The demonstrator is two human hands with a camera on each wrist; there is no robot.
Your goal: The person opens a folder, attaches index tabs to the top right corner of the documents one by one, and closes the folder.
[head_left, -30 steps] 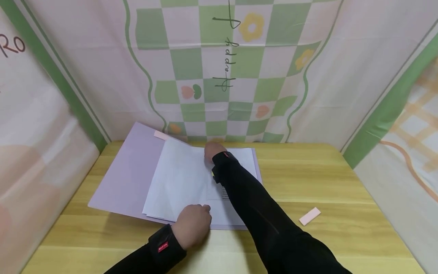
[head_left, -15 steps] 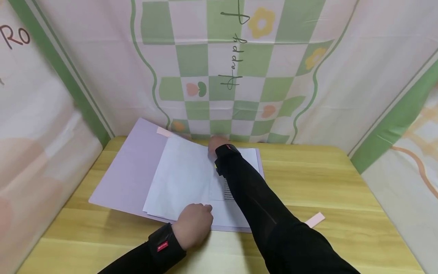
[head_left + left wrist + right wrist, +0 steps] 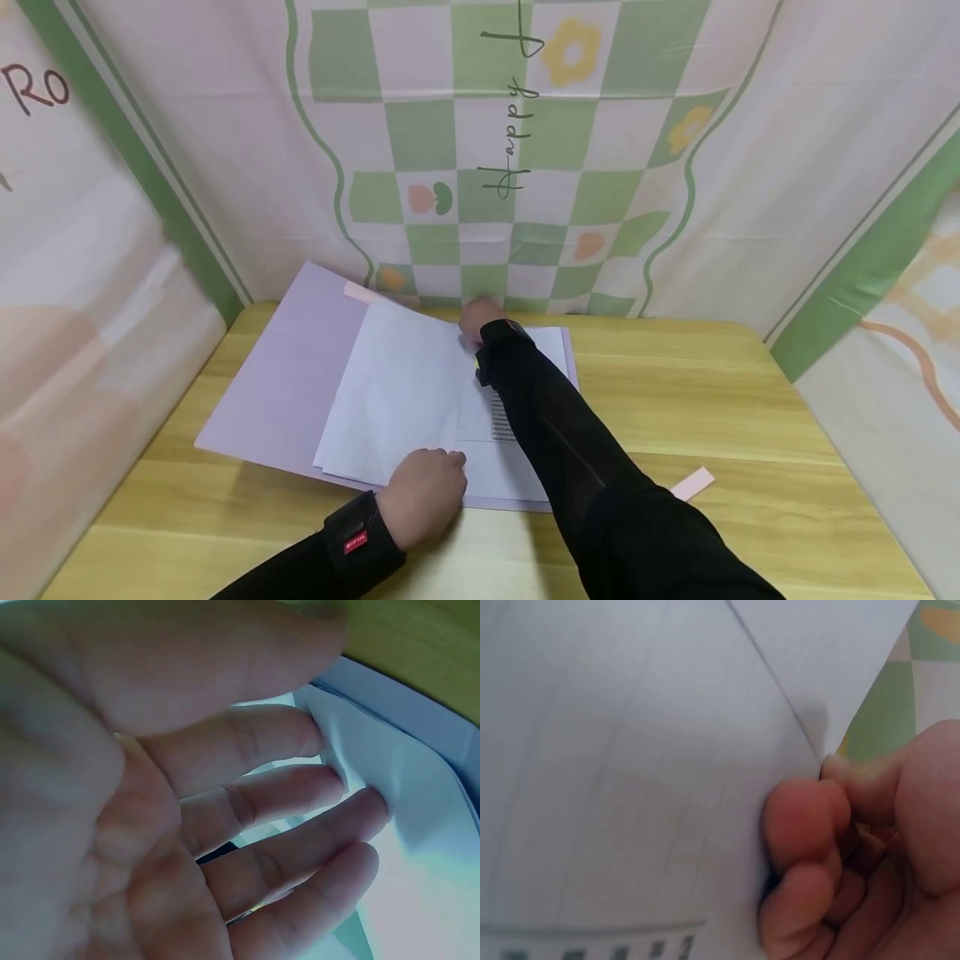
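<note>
A lilac folder [image 3: 281, 383] lies opened on the table, its left cover raised. White paper sheets [image 3: 393, 387] are turned toward the left, over a printed page [image 3: 504, 417] on the right side. At the pages' far edge, my right hand [image 3: 480, 320] pinches paper between thumb and curled fingers, as the right wrist view shows at the sheet edge [image 3: 821, 727]. My left hand [image 3: 423, 493] rests at the near edge of the pages. In the left wrist view its fingers [image 3: 292, 787] reach out fairly straight, fingertips against white paper [image 3: 420, 847].
A pink strip [image 3: 360, 292] sticks to the folder's raised cover. Another pink strip [image 3: 693, 483] lies on the wooden table [image 3: 675, 392] at the right, partly covered by my black right sleeve [image 3: 592, 467]. A patterned curtain [image 3: 487, 150] hangs behind the table.
The head view has shifted slightly. My right hand has edged a little farther along the far edge of the pages, while the left stays put. The right sleeve now overlaps the loose strip.
</note>
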